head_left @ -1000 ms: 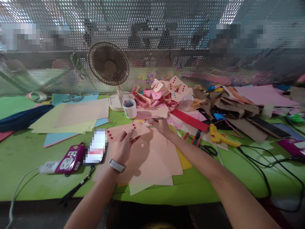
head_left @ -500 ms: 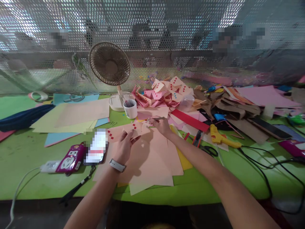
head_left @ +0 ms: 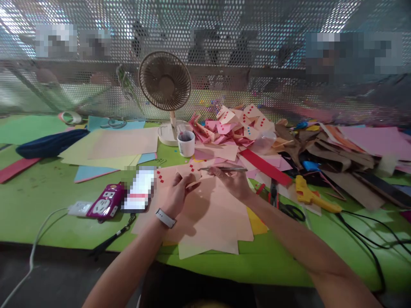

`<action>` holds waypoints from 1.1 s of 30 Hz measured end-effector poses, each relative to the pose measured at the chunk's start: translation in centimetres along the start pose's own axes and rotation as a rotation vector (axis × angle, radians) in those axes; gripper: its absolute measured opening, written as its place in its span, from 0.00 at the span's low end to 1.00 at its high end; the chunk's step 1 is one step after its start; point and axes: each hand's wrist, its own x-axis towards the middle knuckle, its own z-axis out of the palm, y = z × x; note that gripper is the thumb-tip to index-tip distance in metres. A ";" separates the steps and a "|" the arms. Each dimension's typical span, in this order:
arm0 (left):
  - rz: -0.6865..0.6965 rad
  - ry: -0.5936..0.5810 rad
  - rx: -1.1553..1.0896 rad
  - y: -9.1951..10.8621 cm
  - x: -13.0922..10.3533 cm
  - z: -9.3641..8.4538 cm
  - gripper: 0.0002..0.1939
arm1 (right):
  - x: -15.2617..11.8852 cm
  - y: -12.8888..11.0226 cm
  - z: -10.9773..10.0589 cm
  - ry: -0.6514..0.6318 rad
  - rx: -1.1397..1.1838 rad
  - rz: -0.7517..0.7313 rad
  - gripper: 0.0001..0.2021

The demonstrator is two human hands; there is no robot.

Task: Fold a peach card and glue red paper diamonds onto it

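My left hand (head_left: 180, 188) pinches a small folded pale-pink paper piece (head_left: 195, 176) above a stack of large pale-pink sheets (head_left: 208, 222). Red diamond shapes (head_left: 192, 167) show beside its fingers, and more (head_left: 160, 176) lie farther left on the paper. Closed around slim metal tweezers (head_left: 233, 169), my right hand (head_left: 236, 183) is just right of the left one. The tweezers' tip points left, close to the folded piece; whether it grips anything is too small to tell.
Behind the hands stand a white cup (head_left: 186, 145) and a fan (head_left: 165, 81). Folded papers with diamonds (head_left: 244, 122) are heaped at the back. A phone (head_left: 139, 190) and purple power strip (head_left: 107, 201) lie left; black-handled scissors (head_left: 293, 211) and a yellow glue gun (head_left: 316, 199) right.
My right hand has drawn back slightly rightward, and the tweezers now show more fully, nearly level. My left hand still holds the paper. The whole view has shifted a little.
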 end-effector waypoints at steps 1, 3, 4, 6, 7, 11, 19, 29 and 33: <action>-0.005 -0.006 0.008 0.1 -0.1 0.1 0.11 | -0.3 -0.3 0.2 -0.015 -0.025 -0.009 0.11; -0.014 -0.017 0.022 0.3 -0.2 0.2 0.11 | -0.7 -0.6 0.6 -0.032 -0.063 -0.041 0.12; -0.018 -0.018 0.024 0.4 -0.3 0.3 0.12 | -0.7 -0.6 0.7 -0.037 -0.079 -0.064 0.12; -0.025 -0.014 0.018 0.4 -0.3 0.3 0.12 | -0.7 -0.3 0.9 -0.037 -0.108 -0.111 0.12; -0.027 -0.011 0.013 0.3 -0.2 0.3 0.12 | -0.7 -0.2 1.0 -0.037 -0.119 -0.126 0.11; -0.030 -0.010 -0.002 0.2 -0.2 0.3 0.12 | -0.8 0.5 1.0 -0.036 -0.131 -0.138 0.10; -0.012 -0.001 0.016 0.3 -0.3 0.3 0.12 | -0.7 0.3 0.9 0.038 0.044 0.032 0.08; 0.005 -0.022 0.001 0.3 -0.3 0.2 0.12 | 0.3 1.0 1.2 0.116 0.267 0.253 0.16; 0.005 -0.043 0.002 0.2 -0.3 0.2 0.13 | 0.2 1.3 1.3 0.089 0.285 0.279 0.17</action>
